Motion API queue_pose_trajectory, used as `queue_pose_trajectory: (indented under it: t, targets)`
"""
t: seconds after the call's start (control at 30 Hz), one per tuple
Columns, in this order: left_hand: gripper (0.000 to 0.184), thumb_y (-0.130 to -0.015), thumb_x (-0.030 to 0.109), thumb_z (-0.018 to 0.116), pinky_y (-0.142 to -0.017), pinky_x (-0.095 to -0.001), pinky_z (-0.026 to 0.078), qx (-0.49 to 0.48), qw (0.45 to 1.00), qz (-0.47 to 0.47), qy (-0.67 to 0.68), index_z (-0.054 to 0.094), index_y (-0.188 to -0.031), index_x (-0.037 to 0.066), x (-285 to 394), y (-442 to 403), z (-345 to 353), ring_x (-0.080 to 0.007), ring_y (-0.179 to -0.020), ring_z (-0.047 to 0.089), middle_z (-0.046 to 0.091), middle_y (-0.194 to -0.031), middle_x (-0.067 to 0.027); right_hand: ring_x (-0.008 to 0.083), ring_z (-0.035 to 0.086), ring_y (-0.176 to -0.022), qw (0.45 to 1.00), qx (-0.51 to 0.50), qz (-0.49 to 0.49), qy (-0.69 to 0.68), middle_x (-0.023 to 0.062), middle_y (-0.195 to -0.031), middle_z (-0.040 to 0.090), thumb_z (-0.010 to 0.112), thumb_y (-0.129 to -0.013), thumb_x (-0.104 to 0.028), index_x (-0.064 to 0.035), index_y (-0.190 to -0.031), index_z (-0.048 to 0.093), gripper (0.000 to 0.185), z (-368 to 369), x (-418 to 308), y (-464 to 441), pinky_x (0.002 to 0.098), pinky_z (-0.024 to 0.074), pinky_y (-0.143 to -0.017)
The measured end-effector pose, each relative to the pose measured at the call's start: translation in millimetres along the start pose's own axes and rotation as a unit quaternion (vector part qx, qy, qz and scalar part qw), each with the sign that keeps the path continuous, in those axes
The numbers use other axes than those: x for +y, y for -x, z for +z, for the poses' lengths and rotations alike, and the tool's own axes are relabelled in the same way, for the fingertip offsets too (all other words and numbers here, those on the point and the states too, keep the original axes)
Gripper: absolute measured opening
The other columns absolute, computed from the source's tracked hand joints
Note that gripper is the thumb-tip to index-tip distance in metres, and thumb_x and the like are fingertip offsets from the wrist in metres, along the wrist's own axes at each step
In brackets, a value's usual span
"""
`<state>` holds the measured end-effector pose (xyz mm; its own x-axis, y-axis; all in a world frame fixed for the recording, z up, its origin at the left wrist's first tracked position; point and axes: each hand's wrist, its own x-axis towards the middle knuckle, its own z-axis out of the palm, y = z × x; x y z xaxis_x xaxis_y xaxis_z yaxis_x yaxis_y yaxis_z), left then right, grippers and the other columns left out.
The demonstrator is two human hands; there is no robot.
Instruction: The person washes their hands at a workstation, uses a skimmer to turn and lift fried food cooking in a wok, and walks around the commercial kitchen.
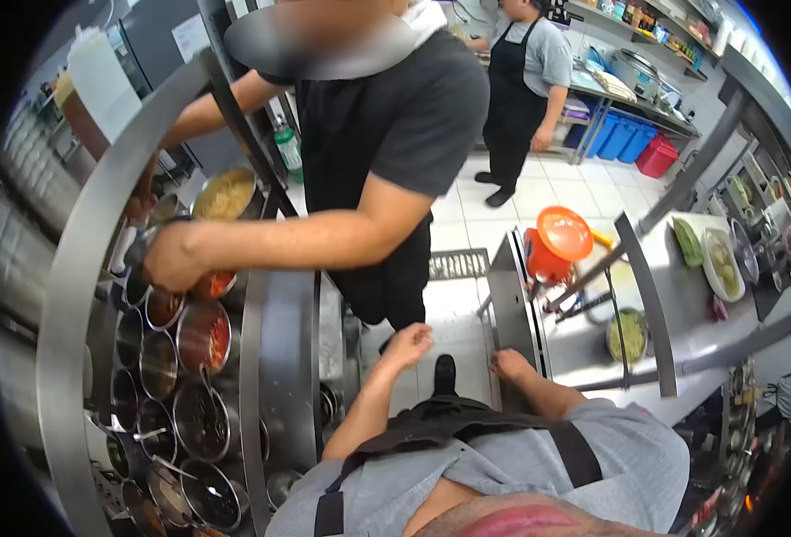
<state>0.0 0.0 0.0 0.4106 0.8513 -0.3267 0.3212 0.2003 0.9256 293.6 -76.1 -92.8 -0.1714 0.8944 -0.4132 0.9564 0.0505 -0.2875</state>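
Observation:
My left hand (406, 347) hangs in the air in front of my apron (458, 430), near the co-worker's dark trousers. Its fingers are curled, and whether they hold anything is too small to tell. My right hand (512, 365) is low beside the edge of the steel counter (583, 349) on the right, its fingers partly hidden and blurred. At the left, a co-worker's hand (176, 257) reaches over the metal containers, close to one with red food (206, 336). That hand is apart from mine.
A co-worker (386, 134) stands close ahead, and another person (521, 80) stands farther back. An orange scale (564, 237) and a bowl of green food (626, 336) sit on the right counter. Steel shelf frames (64, 295) cross both sides.

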Motion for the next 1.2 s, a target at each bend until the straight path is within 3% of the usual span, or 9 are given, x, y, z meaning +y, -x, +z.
queue_pose_trajectory:
  t: [0.1, 0.2, 0.27, 0.37, 0.53, 0.6, 0.83, 1.1, 1.2]
  targets:
    - [0.038, -0.08, 0.016, 0.061, -0.08, -0.0287, 0.044, -0.031, 0.998, 0.039, -0.029, 0.052, -0.115, 0.005, 47, -42, -2, -0.0159, -0.093, 0.057, 0.06, -0.1, -0.0064, 0.0354, 0.059, -0.083, 1.0, 0.019, -0.012, -0.022, 0.0182, -0.083, 0.062, 0.055, -0.077, -0.024, -0.0053, -0.084, 0.064, 0.023, -32, 27, -38, 0.0435, 0.0469, -0.077]
    - [0.05, -0.083, 0.022, 0.057, -0.086, -0.0311, 0.041, -0.053, 0.998, 0.03, -0.004, 0.041, -0.128, 0.006, 72, -53, 2, -0.0197, -0.108, 0.05, 0.052, -0.118, -0.0101, 0.0348, 0.06, -0.085, 0.999, -0.001, 0.025, -0.043, 0.0195, -0.086, 0.063, 0.053, -0.076, -0.02, -0.0048, -0.087, 0.065, 0.023, -27, 33, -49, 0.0431, 0.0469, -0.079]
    - [0.06, -0.089, 0.032, 0.049, -0.096, -0.0338, 0.033, -0.055, 0.977, 0.192, 0.079, 0.024, -0.138, 0.007, 82, -64, 0, -0.0235, -0.125, 0.033, 0.033, -0.137, -0.0128, 0.034, 0.06, -0.087, 0.998, -0.023, 0.053, -0.009, 0.0197, -0.088, 0.063, 0.054, -0.075, -0.021, -0.0061, -0.087, 0.066, 0.022, -19, 38, -69, 0.0423, 0.0467, -0.081]
    - [0.063, -0.092, 0.039, 0.04, -0.102, -0.035, 0.023, -0.136, 0.973, 0.165, 0.084, 0.015, -0.14, 0.007, 91, -78, -6, -0.0251, -0.133, 0.018, 0.017, -0.145, -0.0117, 0.0341, 0.06, -0.084, 0.999, -0.016, 0.047, -0.016, 0.0177, -0.084, 0.063, 0.056, -0.076, -0.024, -0.0063, -0.088, 0.065, 0.023, -12, 35, -91, 0.0419, 0.0471, -0.08]
    - [0.064, -0.091, 0.042, 0.037, -0.107, -0.0363, 0.011, -0.066, 0.98, 0.172, 0.077, 0.015, -0.14, 0.006, 62, -76, 1, -0.0251, -0.134, 0.012, 0.015, -0.145, -0.0139, 0.034, 0.06, -0.085, 0.995, 0.028, 0.052, -0.078, 0.0181, -0.085, 0.063, 0.056, -0.076, -0.025, -0.0066, -0.09, 0.065, 0.024, -37, 3, -96, 0.0415, 0.0468, -0.081]
    - [0.066, -0.091, 0.044, 0.035, -0.107, -0.0352, 0.008, -0.02, 0.982, 0.074, 0.175, 0.011, -0.141, 0.007, 63, -54, 2, -0.0242, -0.135, 0.008, 0.01, -0.146, -0.0127, 0.034, 0.06, -0.085, 0.993, 0.038, 0.06, -0.09, 0.018, -0.085, 0.063, 0.057, -0.076, -0.025, -0.0066, -0.09, 0.065, 0.024, -30, -3, -86, 0.0414, 0.0468, -0.081]
    - [0.07, -0.09, 0.046, 0.038, -0.107, -0.0332, 0.01, 0.019, 0.969, 0.098, 0.226, 0.012, -0.141, 0.006, 48, -12, -3, -0.0228, -0.135, 0.006, 0.006, -0.147, -0.0121, 0.0347, 0.06, -0.085, 0.997, -0.003, 0.069, -0.036, 0.0191, -0.086, 0.063, 0.052, -0.076, -0.023, -0.0062, -0.087, 0.066, 0.024, 34, 0, -31, 0.0428, 0.047, -0.08]
    - [0.068, -0.09, 0.046, 0.038, -0.104, -0.0328, 0.02, 0.084, 0.992, 0.086, 0.035, 0.021, -0.137, 0.0, 9, 0, 3, -0.0264, -0.13, 0.023, 0.026, -0.138, -0.0159, 0.0353, 0.057, -0.094, 0.989, -0.04, 0.123, -0.065, 0.0205, -0.095, 0.062, 0.051, -0.077, -0.019, -0.006, -0.092, 0.066, 0.025, 63, 0, 19, 0.0421, 0.0448, -0.085]
    - [0.07, -0.089, 0.048, 0.038, -0.105, -0.033, 0.018, 0.085, 0.993, 0.083, -0.006, 0.021, -0.137, 0.0, 4, -1, 4, -0.0261, -0.131, 0.02, 0.024, -0.14, -0.0145, 0.0358, 0.057, -0.094, 0.987, -0.01, 0.13, -0.098, 0.0201, -0.095, 0.062, 0.051, -0.076, -0.018, -0.006, -0.091, 0.066, 0.025, 56, -7, 23, 0.0422, 0.0446, -0.085]
